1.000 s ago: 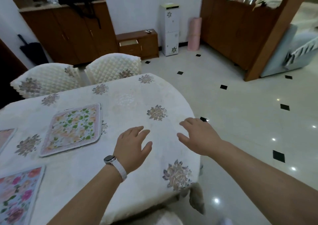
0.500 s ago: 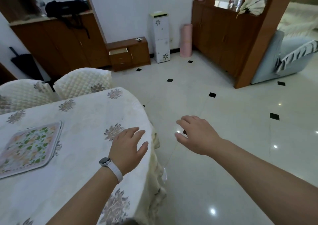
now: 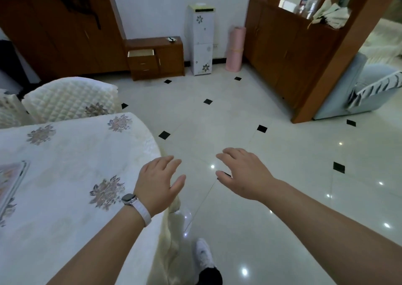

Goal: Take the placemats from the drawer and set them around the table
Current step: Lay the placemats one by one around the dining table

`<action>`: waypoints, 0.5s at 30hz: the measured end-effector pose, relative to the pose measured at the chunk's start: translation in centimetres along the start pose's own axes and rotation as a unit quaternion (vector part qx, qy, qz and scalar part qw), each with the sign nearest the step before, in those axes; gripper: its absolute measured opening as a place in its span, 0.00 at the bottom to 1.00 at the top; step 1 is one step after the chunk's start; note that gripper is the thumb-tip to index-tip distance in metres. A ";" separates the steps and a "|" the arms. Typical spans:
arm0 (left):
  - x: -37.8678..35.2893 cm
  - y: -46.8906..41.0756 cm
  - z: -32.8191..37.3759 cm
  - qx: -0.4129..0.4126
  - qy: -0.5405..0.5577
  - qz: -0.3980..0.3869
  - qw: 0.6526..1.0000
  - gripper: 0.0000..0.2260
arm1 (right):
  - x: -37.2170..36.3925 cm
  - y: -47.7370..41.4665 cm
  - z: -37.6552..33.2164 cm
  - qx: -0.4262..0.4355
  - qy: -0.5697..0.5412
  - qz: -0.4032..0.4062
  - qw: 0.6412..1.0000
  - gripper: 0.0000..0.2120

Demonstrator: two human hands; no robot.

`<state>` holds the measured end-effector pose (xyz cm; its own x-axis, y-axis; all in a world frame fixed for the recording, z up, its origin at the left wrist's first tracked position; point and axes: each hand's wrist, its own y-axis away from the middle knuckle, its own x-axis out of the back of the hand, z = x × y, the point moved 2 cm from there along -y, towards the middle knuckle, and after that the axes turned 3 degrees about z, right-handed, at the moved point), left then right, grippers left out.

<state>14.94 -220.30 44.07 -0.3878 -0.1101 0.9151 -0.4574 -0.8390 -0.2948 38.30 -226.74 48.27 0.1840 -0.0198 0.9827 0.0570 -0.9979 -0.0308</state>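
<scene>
Both hands, the left hand (image 3: 157, 181) and right hand (image 3: 243, 173), hung empty, fingers (image 3: 230, 154) spread apart. Only 1 placemat (image 3: 10, 180) showed on the table (image 3: 65, 158), far left of the fingers; the drawer (image 3: 141, 52) beyond them stood open, suggesting more remained.

Count, head view. My hands: two, left hand (image 3: 157, 183) and right hand (image 3: 244, 172), both empty with fingers spread. Watch (image 3: 129, 198): one, on my left wrist. Placemat (image 3: 9, 179): one, partly cut off at the frame edge. Chairs with quilted covers: two (image 3: 69, 98) (image 3: 8, 110). Open drawer (image 3: 141, 52): one. Shoe (image 3: 203, 255): one.
</scene>
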 end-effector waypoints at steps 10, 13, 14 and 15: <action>-4.4 -17.0 -7.0 0.038 0.015 0.008 0.999 0.22 | 1.2 -19.4 4.0 0.044 0.027 -0.036 0.998 0.28; -4.4 -21.0 -9.1 0.048 0.013 0.010 0.999 0.22 | 1.5 -24.5 4.4 0.054 0.029 -0.029 0.998 0.25; -4.3 -21.8 -9.8 0.055 0.011 0.017 0.998 0.22 | 1.6 -26.0 4.2 0.061 0.030 -0.031 0.997 0.25; -4.1 -22.3 -10.4 0.062 0.008 0.026 0.998 0.22 | 1.5 -27.4 4.1 0.068 0.029 -0.035 0.997 0.25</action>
<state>18.40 -195.56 44.04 -0.4219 -0.1466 0.8947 -0.3351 -0.8918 -0.3041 41.00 -199.19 49.85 0.1183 0.0418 0.9921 0.2017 -0.9793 0.0172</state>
